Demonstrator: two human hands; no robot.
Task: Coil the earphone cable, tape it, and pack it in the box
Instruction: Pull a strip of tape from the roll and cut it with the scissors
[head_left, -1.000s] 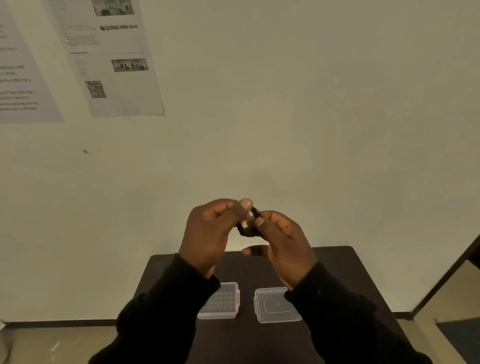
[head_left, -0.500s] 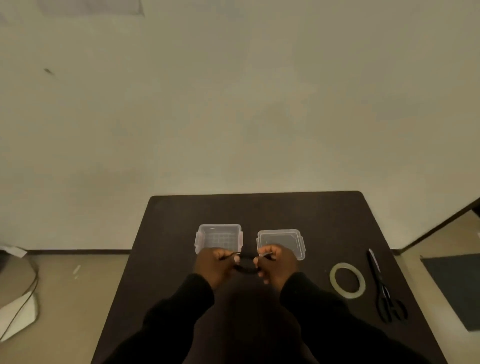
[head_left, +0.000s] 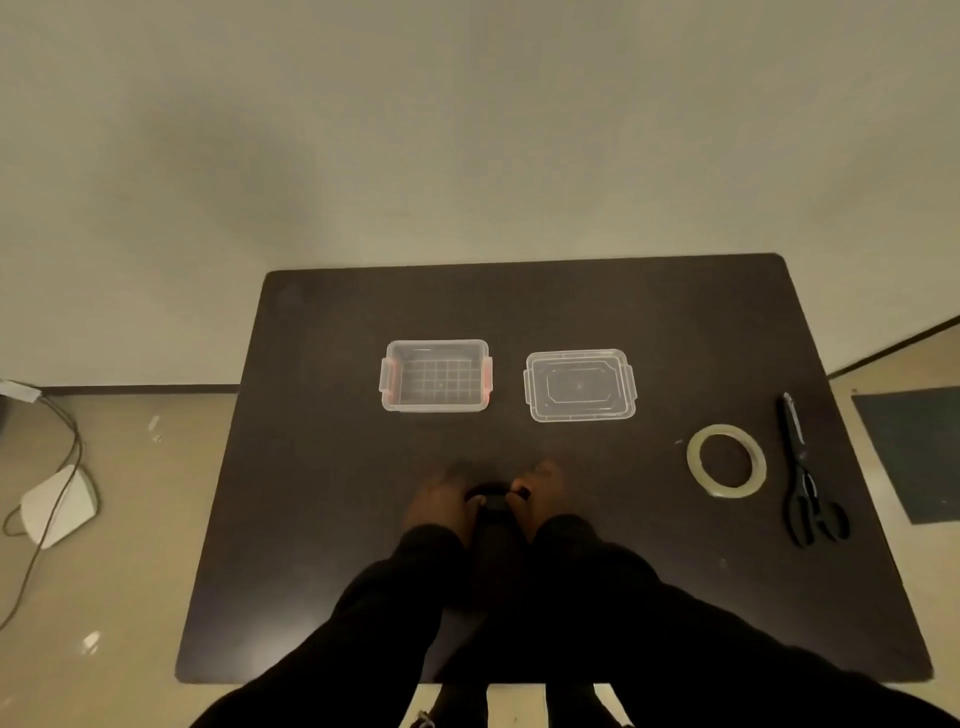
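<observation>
You've got the coil pinched between both hands, low over the desk near its front middle. It looks light, soft and springy, so I'd judge it will unwind if either grip slackens; hold it across the bundled loops, not by a loose end. Left hand and right hand sit close together, knuckles up, fingers curled onto the coil from either side. Box and lid wait beyond; tape and scissors lie well off right.
</observation>
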